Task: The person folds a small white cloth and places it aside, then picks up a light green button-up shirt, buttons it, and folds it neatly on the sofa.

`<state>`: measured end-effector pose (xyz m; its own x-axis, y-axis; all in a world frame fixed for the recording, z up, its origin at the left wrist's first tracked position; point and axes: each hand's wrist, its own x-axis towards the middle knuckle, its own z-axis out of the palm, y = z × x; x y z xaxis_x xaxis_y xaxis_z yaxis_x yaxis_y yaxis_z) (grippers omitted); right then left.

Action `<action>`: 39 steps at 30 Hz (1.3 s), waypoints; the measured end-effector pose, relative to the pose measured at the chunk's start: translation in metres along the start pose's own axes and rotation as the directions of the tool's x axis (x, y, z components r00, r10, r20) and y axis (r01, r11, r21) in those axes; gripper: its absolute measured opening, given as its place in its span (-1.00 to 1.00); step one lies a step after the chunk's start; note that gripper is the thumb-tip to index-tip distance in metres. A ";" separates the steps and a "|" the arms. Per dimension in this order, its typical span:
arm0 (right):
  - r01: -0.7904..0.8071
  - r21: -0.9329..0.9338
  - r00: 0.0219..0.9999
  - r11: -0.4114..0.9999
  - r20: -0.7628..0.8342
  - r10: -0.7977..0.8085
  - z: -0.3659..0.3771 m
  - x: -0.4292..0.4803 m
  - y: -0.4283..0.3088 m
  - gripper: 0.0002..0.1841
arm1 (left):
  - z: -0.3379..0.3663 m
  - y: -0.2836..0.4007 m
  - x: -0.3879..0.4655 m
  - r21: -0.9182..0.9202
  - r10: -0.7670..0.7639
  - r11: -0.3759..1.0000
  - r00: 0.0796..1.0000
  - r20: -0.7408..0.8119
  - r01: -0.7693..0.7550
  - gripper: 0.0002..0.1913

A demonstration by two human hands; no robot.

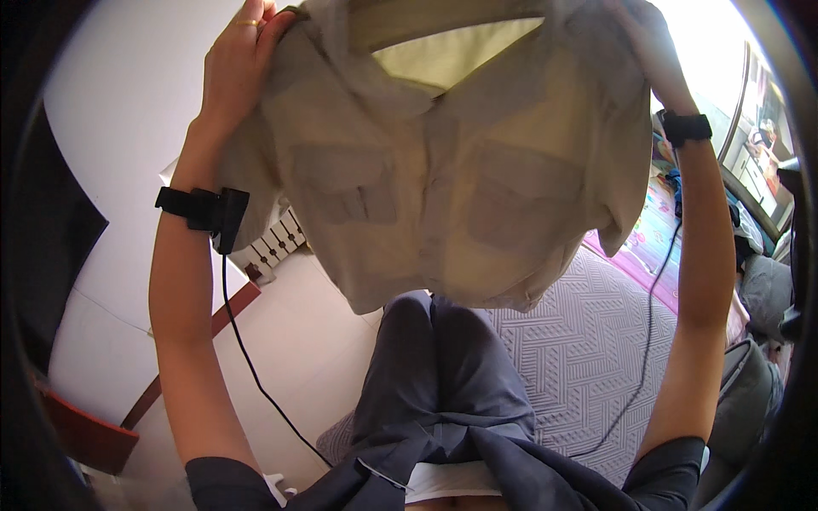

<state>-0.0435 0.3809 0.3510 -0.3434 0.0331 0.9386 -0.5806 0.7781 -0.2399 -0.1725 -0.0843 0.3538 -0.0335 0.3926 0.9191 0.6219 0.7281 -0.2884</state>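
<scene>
A beige short-sleeved shirt [441,191] with two flap chest pockets hangs spread out in front of me. My left hand [239,64] grips it at the shoulder on the left side, thumb over the cloth. My right hand [652,54] holds the opposite shoulder; its fingers are mostly hidden by the fabric and the bright light. The collar lies open at the top, and the pale inside of the back shows through the neck opening. Below, the shirt's lower edge hangs just above my knees.
I sit on a grey patterned bed cover [575,358]. A pink printed mat [658,223] lies on the right, near a grey bag [741,383]. A white slatted rack [278,243] stands by the left wall. Black cables [249,358] run from both wrist straps.
</scene>
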 end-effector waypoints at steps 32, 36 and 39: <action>-0.074 -0.210 0.879 0.975 0.448 0.163 0.003 -0.014 0.014 -0.41 | 0.021 -0.002 -0.013 0.001 0.212 0.977 0.977 0.011 -0.212 -0.64; -0.206 -0.283 0.690 0.937 0.637 0.344 -0.020 -0.039 0.006 -0.35 | 0.000 0.011 -0.024 -0.041 0.274 0.962 0.938 0.212 -0.271 -0.63; -0.326 -0.207 0.793 0.922 0.471 0.386 -0.051 -0.054 -0.018 -0.33 | -0.037 0.021 -0.025 -0.153 0.322 0.941 0.937 0.135 -0.302 -0.61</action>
<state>0.0237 0.3970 0.3174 -0.8443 0.0313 0.5349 -0.2705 0.8369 -0.4759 -0.1296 -0.0992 0.3346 0.0631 0.6787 0.7317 0.7153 0.4805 -0.5074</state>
